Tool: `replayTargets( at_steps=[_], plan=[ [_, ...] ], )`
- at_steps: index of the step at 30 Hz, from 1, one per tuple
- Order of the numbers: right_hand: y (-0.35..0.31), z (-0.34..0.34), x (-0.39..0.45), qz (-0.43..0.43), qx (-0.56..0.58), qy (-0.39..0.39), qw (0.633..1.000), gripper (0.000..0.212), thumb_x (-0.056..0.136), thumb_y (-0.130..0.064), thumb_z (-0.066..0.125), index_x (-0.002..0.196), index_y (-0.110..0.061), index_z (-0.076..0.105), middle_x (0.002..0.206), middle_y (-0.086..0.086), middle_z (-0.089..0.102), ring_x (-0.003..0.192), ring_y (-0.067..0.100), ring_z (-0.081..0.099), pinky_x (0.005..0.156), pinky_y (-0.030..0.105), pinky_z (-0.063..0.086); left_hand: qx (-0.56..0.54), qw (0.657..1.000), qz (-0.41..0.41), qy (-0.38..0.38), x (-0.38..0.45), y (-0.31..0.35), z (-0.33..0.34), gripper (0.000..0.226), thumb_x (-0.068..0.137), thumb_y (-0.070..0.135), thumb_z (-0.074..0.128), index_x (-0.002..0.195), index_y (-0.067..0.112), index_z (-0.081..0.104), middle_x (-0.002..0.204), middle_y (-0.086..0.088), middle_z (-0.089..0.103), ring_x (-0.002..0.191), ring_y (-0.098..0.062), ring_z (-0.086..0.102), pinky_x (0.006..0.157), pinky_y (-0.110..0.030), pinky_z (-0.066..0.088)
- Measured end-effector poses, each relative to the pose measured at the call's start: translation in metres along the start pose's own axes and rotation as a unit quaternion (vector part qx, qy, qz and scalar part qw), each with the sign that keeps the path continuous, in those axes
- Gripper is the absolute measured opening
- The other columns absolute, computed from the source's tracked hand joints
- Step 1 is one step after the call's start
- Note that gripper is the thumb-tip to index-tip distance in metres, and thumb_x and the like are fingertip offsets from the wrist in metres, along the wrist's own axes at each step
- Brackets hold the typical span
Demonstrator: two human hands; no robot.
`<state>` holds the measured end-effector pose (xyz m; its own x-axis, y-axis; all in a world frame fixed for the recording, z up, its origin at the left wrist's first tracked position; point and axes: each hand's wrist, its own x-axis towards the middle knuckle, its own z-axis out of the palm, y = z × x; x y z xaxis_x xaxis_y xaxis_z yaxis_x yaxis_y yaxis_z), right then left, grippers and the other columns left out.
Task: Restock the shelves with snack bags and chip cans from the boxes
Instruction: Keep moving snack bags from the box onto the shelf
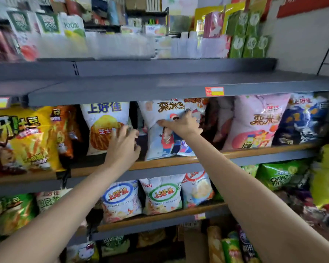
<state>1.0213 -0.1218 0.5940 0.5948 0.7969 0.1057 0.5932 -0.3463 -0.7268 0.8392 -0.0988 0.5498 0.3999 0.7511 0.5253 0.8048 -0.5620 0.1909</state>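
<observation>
Hands up at the middle shelf, both on stock. Your right hand lies against the front of the pale blue bag, fingers spread and lightly bent, pressing rather than gripping. That bag stands upright on the shelf, between the white chip bag and the pink bag. Your left hand sits in the dark gap beside the blue bag's left edge, fingers curled; whether it pinches that edge or only touches it, cannot tell.

Step, as judged: seating this bag in its slot, not fetching. Boxes and chip cans not in view.

Next move calls for pushing the bag back and squaring its face forward, then letting go with both hands and going for another bag.
</observation>
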Motion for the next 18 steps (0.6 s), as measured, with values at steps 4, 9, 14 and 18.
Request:
replayTargets(
  at_steps=[4, 9, 14, 18],
  plan=[
    [-0.021, 0.037, 0.021, -0.012, 0.036, 0.066, 0.997, 0.109, 0.065, -0.064, 0.071, 0.143, -0.009, 0.02, 0.142, 0.015, 0.034, 0.132, 0.033, 0.032, 0.106, 0.043, 0.025, 0.089, 0.993, -0.072, -0.007, 0.0, -0.021, 0.003, 0.056, 0.085, 0.007, 0.051, 0.136, 0.03, 0.044, 0.156, -0.009, 0.004, 0.135, -0.043, 0.011, 0.108, -0.051, 0.022],
    [-0.016, 0.093, 0.031, -0.004, 0.112, 0.14, 0.984, 0.107, 0.07, -0.048, 0.076, 0.146, -0.007, 0.013, 0.138, 0.015, 0.034, 0.128, 0.033, 0.034, 0.106, 0.04, 0.025, 0.14, 0.981, -0.099, -0.094, 0.016, -0.042, 0.011, 0.068, 0.09, 0.008, 0.049, 0.144, 0.04, 0.024, 0.156, -0.003, -0.018, 0.141, -0.04, -0.003, 0.113, -0.049, 0.019],
    [-0.02, 0.12, 0.047, -0.031, 0.128, 0.172, 0.976, 0.106, 0.07, -0.044, 0.077, 0.146, -0.004, 0.014, 0.135, 0.017, 0.035, 0.123, 0.032, 0.036, 0.105, 0.038, 0.026, 0.188, 0.972, -0.075, -0.12, 0.02, -0.067, 0.014, 0.071, 0.09, 0.008, 0.049, 0.146, 0.039, 0.019, 0.155, 0.0, -0.022, 0.142, -0.036, -0.01, 0.115, -0.05, 0.015],
    [-0.022, 0.131, 0.048, -0.021, 0.085, 0.158, 0.984, 0.113, 0.069, -0.049, 0.075, 0.147, -0.006, 0.007, 0.141, 0.019, 0.027, 0.128, 0.034, 0.031, 0.107, 0.04, 0.023, 0.126, 0.986, -0.064, -0.085, 0.009, -0.075, 0.023, 0.064, 0.087, 0.006, 0.049, 0.143, 0.031, 0.033, 0.157, 0.004, -0.013, 0.142, -0.031, -0.01, 0.114, -0.053, 0.015]
  ],
)
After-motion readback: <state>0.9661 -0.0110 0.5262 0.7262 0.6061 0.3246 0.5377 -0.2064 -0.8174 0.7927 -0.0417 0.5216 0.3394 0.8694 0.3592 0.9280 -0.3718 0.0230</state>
